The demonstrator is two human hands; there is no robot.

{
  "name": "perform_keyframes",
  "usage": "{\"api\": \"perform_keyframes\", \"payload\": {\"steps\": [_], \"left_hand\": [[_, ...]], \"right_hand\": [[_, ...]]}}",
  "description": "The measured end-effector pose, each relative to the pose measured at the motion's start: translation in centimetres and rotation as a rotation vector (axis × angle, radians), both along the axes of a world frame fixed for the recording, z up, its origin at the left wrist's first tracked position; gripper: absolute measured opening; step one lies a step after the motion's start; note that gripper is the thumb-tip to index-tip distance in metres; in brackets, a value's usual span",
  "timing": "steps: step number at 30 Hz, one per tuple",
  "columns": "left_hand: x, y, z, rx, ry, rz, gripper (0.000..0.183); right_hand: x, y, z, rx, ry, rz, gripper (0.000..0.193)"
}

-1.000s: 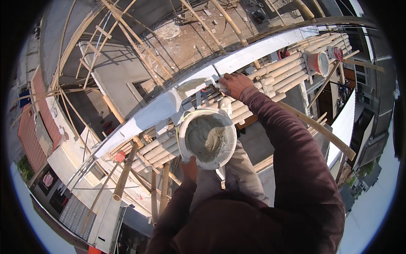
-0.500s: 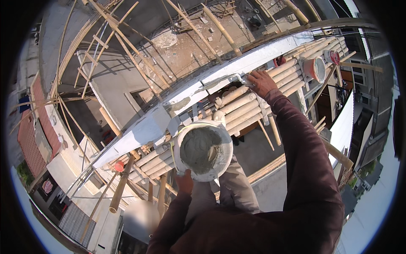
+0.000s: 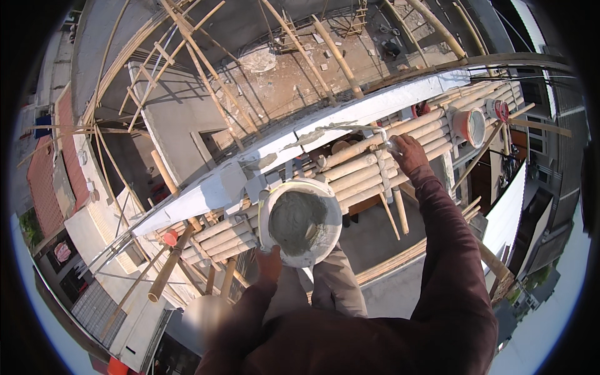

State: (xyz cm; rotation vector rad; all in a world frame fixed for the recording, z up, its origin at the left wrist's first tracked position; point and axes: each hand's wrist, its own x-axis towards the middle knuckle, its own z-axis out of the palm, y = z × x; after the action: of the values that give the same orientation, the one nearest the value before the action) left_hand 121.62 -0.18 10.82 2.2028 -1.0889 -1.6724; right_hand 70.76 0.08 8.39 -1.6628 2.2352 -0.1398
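A: Head view shows you standing on a scaffold of bamboo poles (image 3: 369, 165), high above a street and rooftops. Your left hand (image 3: 270, 262) sits under the near rim of a white pan (image 3: 269, 215) loaded with wet grey mortar (image 3: 299, 222).

B: How are the fingers of that hand set?

A: Your fingers are curled on the pan's edge, carrying it in front of your knees. Only the thumb side is plain; the rest hides beneath the pan.

B: And your right hand?

A: Your right hand (image 3: 407, 153) reaches out far to the right, closed round the handle of a trowel (image 3: 350, 130). The long thin blade lies flat along the top of the white parapet wall (image 3: 325, 128), where a grey smear of mortar runs beside it.

B: Where is the pan against the wall?

A: Just below it, over the bamboo poles, near the wall's middle stretch and well left of the trowel hand.

B: Anything else close by?

A: A pink bucket (image 3: 469, 125) rests on the poles further right, apart from your hand, with a smaller red round thing just past it. A little red pot (image 3: 169, 237) sits low left among the poles. Your dark red sleeves (image 3: 450, 250) fill the lower part of the picture.
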Motion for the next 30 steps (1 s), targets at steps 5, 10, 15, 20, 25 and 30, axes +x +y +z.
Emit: {"api": "perform_keyframes", "payload": {"steps": [5, 10, 15, 20, 25, 30], "left_hand": [[-1.4, -0.8, -0.4, 0.087, 0.029, 0.023, 0.023], [-3.8, -0.6, 0.5, -0.070, 0.038, -0.093, 0.024], [-5.4, -0.1, 1.0, -0.153, 0.034, -0.149, 0.026], [-5.0, -0.4, -0.1, -0.132, 0.027, -0.206, 0.032], [-4.1, -0.9, -1.3, -0.102, 0.172, -0.134, 0.027], [-3.1, 0.4, -2.8, 0.034, 0.134, 0.036, 0.026]], "right_hand": [[8.5, 3.6, 5.3, 0.055, -0.231, 0.087, 0.035], [18.3, 4.6, 6.0, 0.458, -0.111, 0.079, 0.030], [24.7, 3.3, 1.8, 0.907, -0.215, -0.198, 0.032], [21.5, 9.0, 1.8, 0.626, -0.579, -0.154, 0.043], [17.1, 8.3, 4.9, 0.550, -0.722, -0.149, 0.040], [12.1, 3.3, 7.8, 0.240, -0.722, -0.091, 0.037]]}}
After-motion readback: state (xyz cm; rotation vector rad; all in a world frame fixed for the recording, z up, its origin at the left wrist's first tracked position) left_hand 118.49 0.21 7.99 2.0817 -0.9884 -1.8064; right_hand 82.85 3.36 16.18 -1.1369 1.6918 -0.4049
